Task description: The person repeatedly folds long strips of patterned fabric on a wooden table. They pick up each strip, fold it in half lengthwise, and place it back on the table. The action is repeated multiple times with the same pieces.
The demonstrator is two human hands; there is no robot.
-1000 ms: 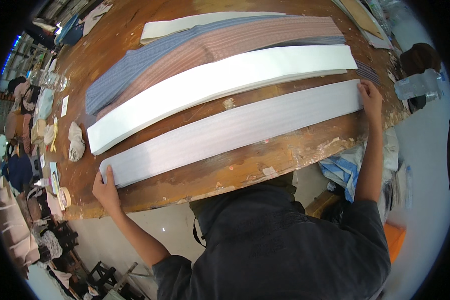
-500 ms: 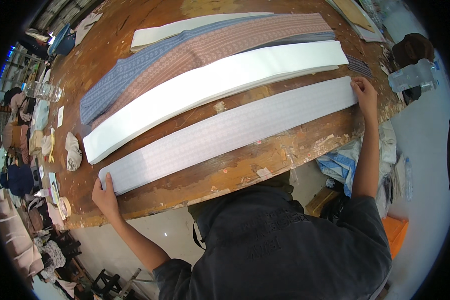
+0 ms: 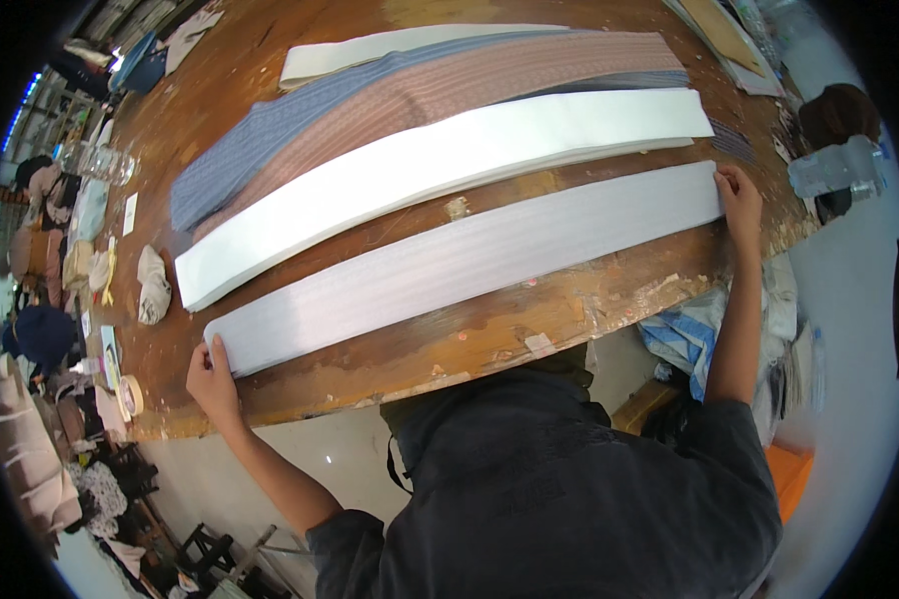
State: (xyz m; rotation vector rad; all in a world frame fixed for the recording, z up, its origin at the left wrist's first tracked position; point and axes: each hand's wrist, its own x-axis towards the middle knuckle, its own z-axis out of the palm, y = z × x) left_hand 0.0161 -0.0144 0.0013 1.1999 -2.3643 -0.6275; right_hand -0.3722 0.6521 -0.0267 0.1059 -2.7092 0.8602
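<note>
A long pale white strip point(image 3: 469, 262), flat and slightly see-through with a faint pattern beneath, lies along the near side of the wooden table. My left hand point(image 3: 214, 383) pinches its left end, the thumb on top. At the far right end, my right hand point(image 3: 740, 207) has fingers closed on the strip's edge. Beyond it rests a stack of bright white strips point(image 3: 440, 158). Further back are a brownish-pink patterned fabric strip point(image 3: 529, 68) and a blue patterned one point(image 3: 240, 150), partly overlapping, with a cream strip point(image 3: 370, 52) behind them.
The worn wooden table point(image 3: 410, 371) curves along its near edge. On its left side are a crumpled cloth point(image 3: 153, 286), a tape roll point(image 3: 131, 395) and a clear bottle point(image 3: 110, 163). At right stand a large clear bottle point(image 3: 837, 170) and a dark cap point(image 3: 839, 112).
The whole view has shifted slightly. Both hands stay at the ends of the pale strip, and the fingers of my left hand look more curled in.
</note>
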